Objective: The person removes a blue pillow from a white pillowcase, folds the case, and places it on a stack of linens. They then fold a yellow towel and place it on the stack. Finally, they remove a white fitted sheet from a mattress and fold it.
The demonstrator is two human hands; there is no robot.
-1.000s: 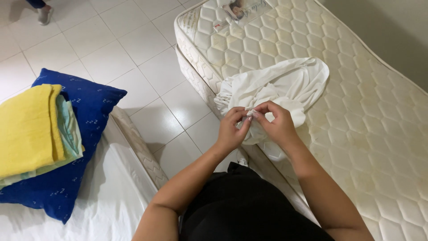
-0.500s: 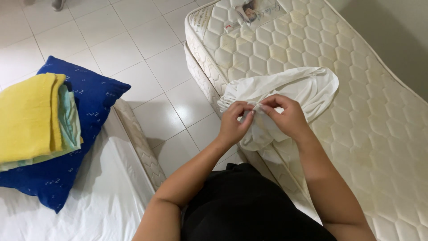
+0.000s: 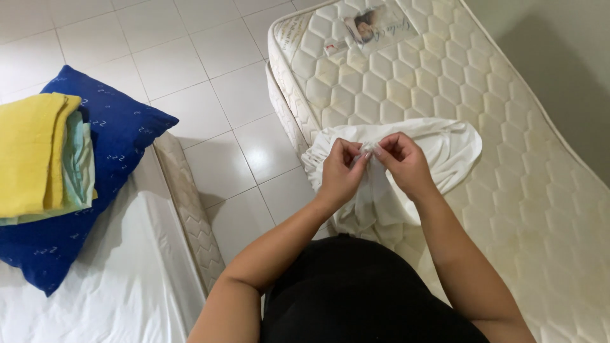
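While the white sheet [image 3: 438, 149] lies bunched on the bare mattress [image 3: 508, 209], left hand [image 3: 340, 174] and right hand [image 3: 403, 162] both pinch its gathered edge; the rest trails beyond the fingers.

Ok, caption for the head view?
Both hands pinch a white sheet's edge over a bare mattress.

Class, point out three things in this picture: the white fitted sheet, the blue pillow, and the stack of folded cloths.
white fitted sheet [image 3: 454, 146], head view, flat part lying on the mattress.
blue pillow [image 3: 121, 136], head view, upper right area.
stack of folded cloths [image 3: 28, 152], head view, top yellow cloth.
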